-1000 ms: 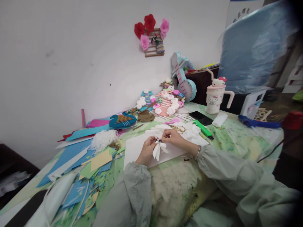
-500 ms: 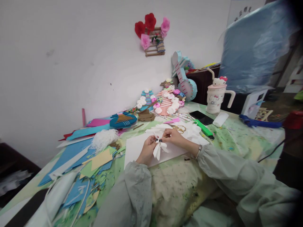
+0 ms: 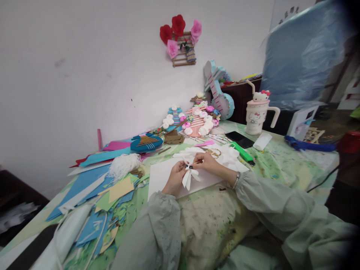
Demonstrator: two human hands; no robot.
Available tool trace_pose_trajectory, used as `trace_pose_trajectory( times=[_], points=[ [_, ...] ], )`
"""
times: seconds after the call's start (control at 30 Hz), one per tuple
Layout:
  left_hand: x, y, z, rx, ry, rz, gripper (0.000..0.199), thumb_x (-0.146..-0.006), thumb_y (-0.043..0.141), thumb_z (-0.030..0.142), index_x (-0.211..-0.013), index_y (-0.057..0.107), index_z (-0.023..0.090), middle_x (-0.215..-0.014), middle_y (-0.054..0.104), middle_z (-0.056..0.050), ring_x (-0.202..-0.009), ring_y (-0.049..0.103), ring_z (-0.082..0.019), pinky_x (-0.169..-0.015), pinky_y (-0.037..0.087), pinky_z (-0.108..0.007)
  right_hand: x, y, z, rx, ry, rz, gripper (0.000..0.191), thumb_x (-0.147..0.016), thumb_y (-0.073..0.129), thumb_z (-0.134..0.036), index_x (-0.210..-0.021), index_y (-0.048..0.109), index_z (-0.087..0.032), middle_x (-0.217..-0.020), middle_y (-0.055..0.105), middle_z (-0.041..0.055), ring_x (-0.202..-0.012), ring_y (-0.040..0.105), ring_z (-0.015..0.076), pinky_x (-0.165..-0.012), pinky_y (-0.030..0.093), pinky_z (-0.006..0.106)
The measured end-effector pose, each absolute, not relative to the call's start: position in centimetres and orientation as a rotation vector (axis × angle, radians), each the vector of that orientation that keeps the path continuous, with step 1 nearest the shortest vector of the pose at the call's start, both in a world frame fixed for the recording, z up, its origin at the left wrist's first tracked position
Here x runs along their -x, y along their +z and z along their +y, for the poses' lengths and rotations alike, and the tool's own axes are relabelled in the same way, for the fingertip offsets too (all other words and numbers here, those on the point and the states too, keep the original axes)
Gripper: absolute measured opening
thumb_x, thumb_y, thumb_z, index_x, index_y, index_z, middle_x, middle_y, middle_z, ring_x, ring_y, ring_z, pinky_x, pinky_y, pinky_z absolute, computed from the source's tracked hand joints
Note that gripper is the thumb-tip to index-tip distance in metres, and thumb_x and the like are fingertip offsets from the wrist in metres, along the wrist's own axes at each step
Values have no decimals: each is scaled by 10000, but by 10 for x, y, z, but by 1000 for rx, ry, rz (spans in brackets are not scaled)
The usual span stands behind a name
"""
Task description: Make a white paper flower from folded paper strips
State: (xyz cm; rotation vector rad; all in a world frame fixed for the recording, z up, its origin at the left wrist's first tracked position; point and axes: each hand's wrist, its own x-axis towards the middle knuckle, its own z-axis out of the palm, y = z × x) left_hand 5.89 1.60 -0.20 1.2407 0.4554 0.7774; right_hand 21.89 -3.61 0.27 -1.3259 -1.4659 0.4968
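Observation:
A white paper flower [image 3: 190, 177] with long drooping petals is held over a white sheet [image 3: 160, 175] near the table's front edge. My left hand [image 3: 176, 176] pinches it from the left, thumb and fingers closed at its top. From the right, my right hand [image 3: 206, 163] has its fingertips closed at the same spot, touching the flower's bound end. What exactly lies between those right fingertips is too small to make out. Behind my right hand are gold-handled scissors [image 3: 214, 152] and loose white paper pieces [image 3: 229, 157].
Coloured paper scraps [image 3: 120, 191] and a tangle of white string [image 3: 125, 165] cover the left side. To the right lie a green glue gun or cutter-like tool [image 3: 242, 153], a phone [image 3: 239, 139], a white roll [image 3: 262, 141] and a cup [image 3: 254, 118]. Flower-decorated crafts [image 3: 198, 122] stand by the wall.

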Motion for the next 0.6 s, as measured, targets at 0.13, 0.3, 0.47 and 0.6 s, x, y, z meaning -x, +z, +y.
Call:
trace_pose_trajectory(
  times=[0.13,0.3,0.47,0.6],
  points=[
    [-59,-2,16,-1247,779,449,414,-553,786,289,-871,564,142,-723,620,-5,-588,547,-102,-567,387,-214,-220,1,-35,1331,490,-1464,238,-609,713,-358,-597,621,-139,-610,571,6,-586,502,115,-530,373,224],
    [-59,-1,15,-1249,774,449,410,-552,787,291,-866,569,142,-711,614,-1,-584,540,-99,-561,384,-211,-221,0,-34,1331,485,-1466,229,-611,710,-351,-604,621,-140,-622,573,5,-582,491,109,-534,380,221],
    [-59,-1,15,-1249,768,449,404,-552,785,291,-861,571,144,-704,613,5,-581,537,-97,-556,377,-206,-221,0,-34,1331,488,-1472,241,-615,706,-364,-599,619,-140,-611,564,2,-579,488,109,-524,372,219],
    [-59,-2,16,-1246,761,455,402,-555,781,282,-869,569,145,-709,618,3,-584,542,-100,-562,380,-210,-220,1,-34,1328,493,-1472,246,-611,707,-371,-598,623,-140,-618,561,4,-594,497,115,-536,371,224]
  ],
)
